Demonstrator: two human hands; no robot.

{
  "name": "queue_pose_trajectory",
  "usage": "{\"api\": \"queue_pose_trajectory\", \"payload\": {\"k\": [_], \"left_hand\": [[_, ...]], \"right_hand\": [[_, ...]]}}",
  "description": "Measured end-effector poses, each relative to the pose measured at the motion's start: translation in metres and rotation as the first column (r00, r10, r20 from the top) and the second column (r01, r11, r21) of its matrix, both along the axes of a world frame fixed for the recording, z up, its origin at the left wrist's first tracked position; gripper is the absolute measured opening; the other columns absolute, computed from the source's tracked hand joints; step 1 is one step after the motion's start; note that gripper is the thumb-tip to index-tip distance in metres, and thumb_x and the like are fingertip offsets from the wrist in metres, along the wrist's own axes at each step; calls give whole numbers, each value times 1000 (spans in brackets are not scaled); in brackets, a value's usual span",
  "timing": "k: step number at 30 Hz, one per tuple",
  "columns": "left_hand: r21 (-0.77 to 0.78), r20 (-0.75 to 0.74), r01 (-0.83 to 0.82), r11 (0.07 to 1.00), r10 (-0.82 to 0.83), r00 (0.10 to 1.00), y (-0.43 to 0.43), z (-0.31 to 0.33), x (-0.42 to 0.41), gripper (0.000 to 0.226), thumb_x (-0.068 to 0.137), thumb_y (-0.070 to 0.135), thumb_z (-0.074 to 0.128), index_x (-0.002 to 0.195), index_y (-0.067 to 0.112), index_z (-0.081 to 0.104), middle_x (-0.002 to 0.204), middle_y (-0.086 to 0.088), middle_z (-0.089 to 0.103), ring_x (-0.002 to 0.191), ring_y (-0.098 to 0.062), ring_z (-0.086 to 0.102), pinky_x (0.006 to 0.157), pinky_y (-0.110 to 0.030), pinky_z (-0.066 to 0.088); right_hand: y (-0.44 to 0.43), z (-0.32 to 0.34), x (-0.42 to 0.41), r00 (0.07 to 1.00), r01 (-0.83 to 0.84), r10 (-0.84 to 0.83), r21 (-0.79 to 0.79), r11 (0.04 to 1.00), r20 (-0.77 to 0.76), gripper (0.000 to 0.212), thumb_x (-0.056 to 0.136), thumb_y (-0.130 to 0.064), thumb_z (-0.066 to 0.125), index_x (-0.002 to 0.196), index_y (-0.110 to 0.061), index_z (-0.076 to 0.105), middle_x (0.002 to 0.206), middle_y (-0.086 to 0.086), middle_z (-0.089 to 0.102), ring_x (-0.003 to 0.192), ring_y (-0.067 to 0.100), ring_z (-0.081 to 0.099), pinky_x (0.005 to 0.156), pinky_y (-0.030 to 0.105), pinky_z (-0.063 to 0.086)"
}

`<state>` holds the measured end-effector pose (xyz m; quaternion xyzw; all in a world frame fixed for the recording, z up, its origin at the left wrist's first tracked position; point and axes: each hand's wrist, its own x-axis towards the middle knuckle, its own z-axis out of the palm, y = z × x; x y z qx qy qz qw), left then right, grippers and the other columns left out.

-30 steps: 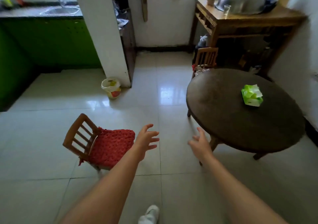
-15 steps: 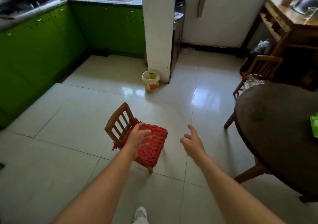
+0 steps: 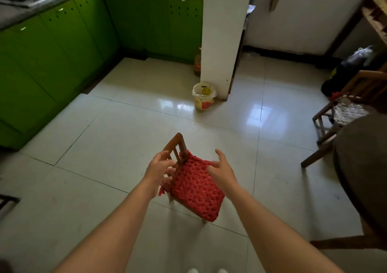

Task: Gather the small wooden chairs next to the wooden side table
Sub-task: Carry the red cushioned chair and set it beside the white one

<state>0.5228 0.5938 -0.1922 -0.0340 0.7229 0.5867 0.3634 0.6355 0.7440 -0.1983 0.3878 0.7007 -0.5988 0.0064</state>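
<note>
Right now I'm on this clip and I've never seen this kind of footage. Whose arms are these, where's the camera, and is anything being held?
There is no machine here. A person wears one wide-angle camera on the head, so you look down along their bare arms at a tiled kitchen floor.

The left hand is open at the slatted back of a small wooden chair with a red woven cushion. The right hand hovers open over the cushion. Neither hand has closed on anything yet.

At the right edge stand a second small chair and part of a dark round table. A small bucket sits by the white pillar, with green cabinets behind.
</note>
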Motion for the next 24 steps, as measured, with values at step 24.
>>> {"api": "queue_pose_trajectory", "payload": {"k": [24], "left_hand": [[-315, 35, 70, 947, -62, 997, 36, -147, -172, 55, 85, 10, 60, 134, 25, 41, 134, -3, 48, 105, -16, 46, 66, -20, 43]], "right_hand": [[18, -135, -216, 987, 12, 19, -196, 980, 158, 60, 90, -14, 48, 144, -27, 23, 102, 1, 56, 89, 20, 60, 71, 34, 54]]}}
